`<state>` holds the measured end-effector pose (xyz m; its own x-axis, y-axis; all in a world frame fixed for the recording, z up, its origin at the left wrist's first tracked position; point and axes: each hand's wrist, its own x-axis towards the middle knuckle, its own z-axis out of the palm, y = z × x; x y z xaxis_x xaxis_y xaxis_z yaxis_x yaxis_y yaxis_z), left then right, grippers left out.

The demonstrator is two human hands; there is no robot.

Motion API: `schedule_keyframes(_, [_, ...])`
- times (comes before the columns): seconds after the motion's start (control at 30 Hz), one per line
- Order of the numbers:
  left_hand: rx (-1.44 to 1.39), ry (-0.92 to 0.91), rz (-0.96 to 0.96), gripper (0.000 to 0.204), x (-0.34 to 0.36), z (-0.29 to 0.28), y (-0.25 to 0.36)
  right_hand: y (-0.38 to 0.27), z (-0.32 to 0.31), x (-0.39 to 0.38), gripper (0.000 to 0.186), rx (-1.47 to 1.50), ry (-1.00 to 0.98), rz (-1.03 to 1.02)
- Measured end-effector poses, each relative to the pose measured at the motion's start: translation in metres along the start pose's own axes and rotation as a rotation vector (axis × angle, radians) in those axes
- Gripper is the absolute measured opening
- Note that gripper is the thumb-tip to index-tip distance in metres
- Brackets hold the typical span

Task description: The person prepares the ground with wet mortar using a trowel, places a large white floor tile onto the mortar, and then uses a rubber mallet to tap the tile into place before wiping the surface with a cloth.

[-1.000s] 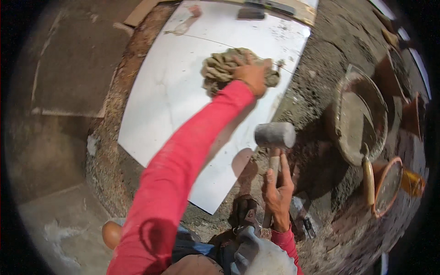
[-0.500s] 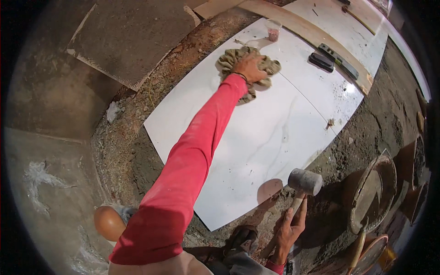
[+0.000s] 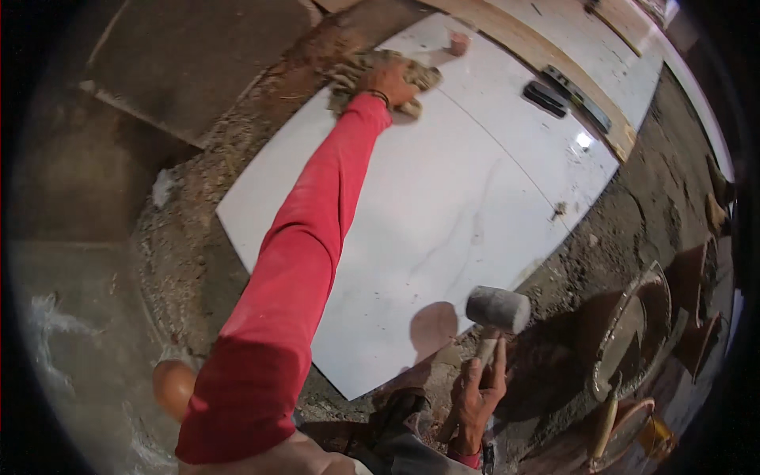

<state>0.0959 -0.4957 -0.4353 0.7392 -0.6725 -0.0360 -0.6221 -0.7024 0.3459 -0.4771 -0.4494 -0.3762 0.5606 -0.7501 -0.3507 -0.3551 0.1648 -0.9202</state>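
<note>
The right hand [image 3: 477, 396] sits lowest, close to the body, its fingers wrapped tight around the wooden handle of a rubber mallet [image 3: 496, 310] whose grey head stands up just above the hand, over the near corner of the big white tile [image 3: 443, 214]; half a second ago the mallet hung in much the same spot, though the hand now shows more fully. To the right of that hand lies a round pan [image 3: 633, 328] of mortar on the dirt, with a wooden-handled tool beside it. The left arm in its red sleeve [image 3: 301, 261] stretches far out, and the left hand [image 3: 389, 81] presses flat on a crumpled brown rag [image 3: 378, 73] at the tile's far edge; earlier the rag lay further in on the tile, and it has since slid toward the corner by the soil. Beyond the left hand stand a small pink cup [image 3: 457, 43], a dark brush [image 3: 545, 98] and a long level [image 3: 582, 99].
</note>
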Motion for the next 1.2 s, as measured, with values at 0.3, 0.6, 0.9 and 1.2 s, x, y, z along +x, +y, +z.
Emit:
schedule_keyframes(0.3, [0.052, 0.208, 0.482, 0.059, -0.122, 0.063, 0.108, -0.043, 0.010, 0.001, 0.055, 0.131, 0.027, 0.077])
schedule_keyframes(0.6, [-0.096, -0.173, 0.658, 0.072, -0.391, 0.046, 0.109, -0.051, -0.010, -0.026, 0.058, 0.233, 0.107, -0.004])
schedule_keyframes(0.9, [-0.187, -0.139, 0.813, 0.046, -0.492, 0.023, 0.040, -0.057, -0.050, -0.069, 0.060, 0.226, 0.179, -0.035])
schedule_keyframes(1.2, [-0.072, -0.037, 0.662, 0.052, -0.248, 0.073, 0.155, -0.055, -0.050, -0.074, 0.057, 0.291, 0.144, 0.010])
